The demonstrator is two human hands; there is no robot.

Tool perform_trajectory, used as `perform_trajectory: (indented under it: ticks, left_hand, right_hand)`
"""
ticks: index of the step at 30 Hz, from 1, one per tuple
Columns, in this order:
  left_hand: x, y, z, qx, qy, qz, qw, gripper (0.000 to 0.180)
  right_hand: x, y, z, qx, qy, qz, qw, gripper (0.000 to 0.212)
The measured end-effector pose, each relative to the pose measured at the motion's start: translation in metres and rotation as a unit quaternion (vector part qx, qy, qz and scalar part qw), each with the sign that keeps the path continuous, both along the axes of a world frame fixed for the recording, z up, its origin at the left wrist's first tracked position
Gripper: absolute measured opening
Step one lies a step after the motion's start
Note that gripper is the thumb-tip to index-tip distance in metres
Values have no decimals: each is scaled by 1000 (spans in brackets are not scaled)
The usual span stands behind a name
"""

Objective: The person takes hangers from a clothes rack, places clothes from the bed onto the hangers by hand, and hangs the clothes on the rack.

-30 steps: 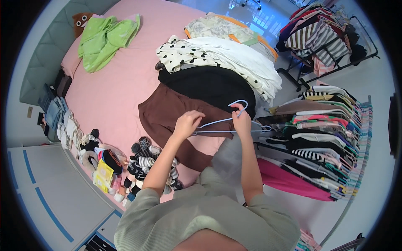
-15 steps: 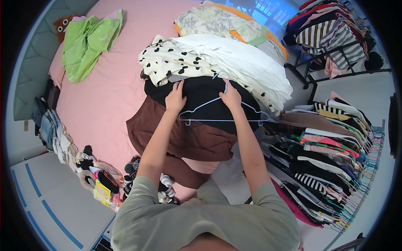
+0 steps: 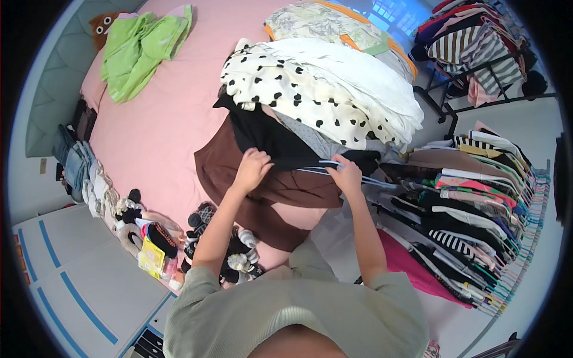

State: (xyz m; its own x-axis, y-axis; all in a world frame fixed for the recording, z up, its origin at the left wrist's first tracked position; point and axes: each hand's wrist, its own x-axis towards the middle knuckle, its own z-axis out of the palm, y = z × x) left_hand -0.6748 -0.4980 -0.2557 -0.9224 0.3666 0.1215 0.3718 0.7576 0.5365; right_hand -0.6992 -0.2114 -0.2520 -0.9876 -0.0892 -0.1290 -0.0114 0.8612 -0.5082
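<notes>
My left hand [image 3: 253, 170] is closed on the near edge of a black garment [image 3: 271, 137], pulling it taut above the bed. My right hand [image 3: 346, 175] pinches a pale blue clothes hanger [image 3: 377, 181], seen nearly edge-on; part of the black cloth is bunched beside these fingers. How far the hanger reaches inside the garment is hidden. Beneath both hands lies a brown garment [image 3: 218, 158]. Just beyond are a white cloth with black hearts [image 3: 298, 98] and a grey patterned piece [image 3: 307, 136], partly covered.
A pink bed [image 3: 161, 119] carries a green garment [image 3: 140, 51] and a pile of bedding [image 3: 334, 27]. Socks [image 3: 242, 253] line its near edge. At right stands a rail of hung clothes [image 3: 465, 221]; farther off, a dark rack [image 3: 489, 74] holds more clothing.
Both hands have moved nearer to me, drawing the black garment off the pile and exposing grey patterned cloth. The hanger has tipped from lying flat to nearly edge-on.
</notes>
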Motion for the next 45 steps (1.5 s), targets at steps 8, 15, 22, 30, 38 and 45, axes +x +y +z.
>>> perform_trajectory:
  ticks: [8, 15, 22, 30, 38, 45]
  left_hand:
    - [115, -3, 64, 69, -20, 78, 994, 29]
    - [221, -29, 72, 63, -165, 151, 973, 39]
    - [270, -48, 24, 45, -231, 149, 960, 45]
    - [225, -46, -30, 46, -274, 207, 938, 25]
    - [135, -52, -97, 252, -212, 529, 782, 56]
    - [101, -44, -51, 589, -200, 428, 656, 30]
  right_hand:
    - [133, -16, 69, -67, -25, -17, 997, 22]
    - [240, -44, 96, -80, -100, 114, 985, 21]
    - [261, -56, 72, -76, -173, 121, 974, 23]
    - [181, -86, 35, -36, -158, 161, 974, 20]
    - [80, -153, -7, -62, -179, 230, 954, 32]
    - [47, -184, -25, -57, -204, 241, 947, 58]
